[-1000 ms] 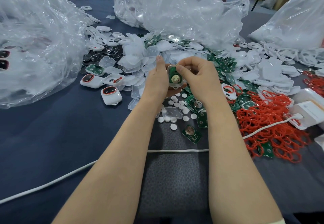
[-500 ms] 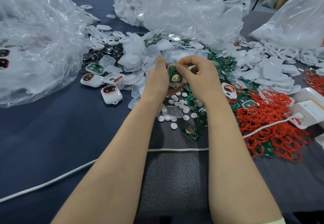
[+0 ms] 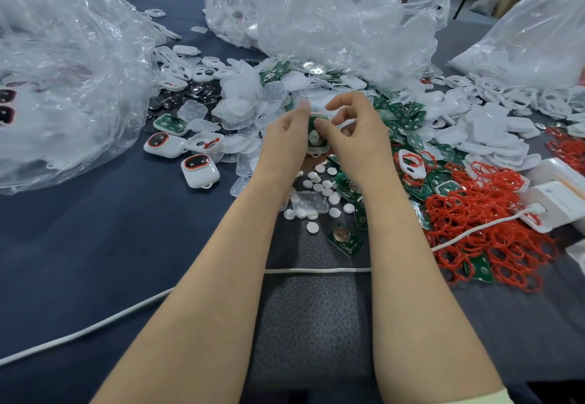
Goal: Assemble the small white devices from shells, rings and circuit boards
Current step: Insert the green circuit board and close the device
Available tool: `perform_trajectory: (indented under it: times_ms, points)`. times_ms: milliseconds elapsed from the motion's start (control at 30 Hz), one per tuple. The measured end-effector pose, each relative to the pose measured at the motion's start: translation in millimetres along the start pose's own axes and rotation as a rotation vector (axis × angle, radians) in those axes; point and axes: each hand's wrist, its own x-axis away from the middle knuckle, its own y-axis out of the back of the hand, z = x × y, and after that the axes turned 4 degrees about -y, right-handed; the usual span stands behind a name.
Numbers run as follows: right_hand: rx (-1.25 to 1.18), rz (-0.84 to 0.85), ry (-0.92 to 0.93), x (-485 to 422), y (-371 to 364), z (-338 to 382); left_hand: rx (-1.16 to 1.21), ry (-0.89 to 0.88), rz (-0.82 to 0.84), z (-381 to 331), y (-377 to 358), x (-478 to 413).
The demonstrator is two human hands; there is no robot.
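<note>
shell [image 3: 317,143] long axis away, loop end nearest | left hand [image 3: 285,141] fingers grasp it | right hand [image 3: 357,133] thumb pinches top

Both your bare forearms [image 3: 205,277] reach in from the near edge of the desk [image 3: 95,229] and meet over its middle. Your left grip [image 3: 285,138] cradles the shell [image 3: 316,143] from the left. Your right grip [image 3: 357,131] presses its thumb on the shell's face, index finger lifted and curled.
</note>
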Motion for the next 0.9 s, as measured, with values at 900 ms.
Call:
perform_trajectory:
  times_ms: [900]
  points:
    - [0.119,-0.002,-0.060,-1.5,8.4,-1.6,0.218,0.076,0.090,-1.5,4.5,2.1]
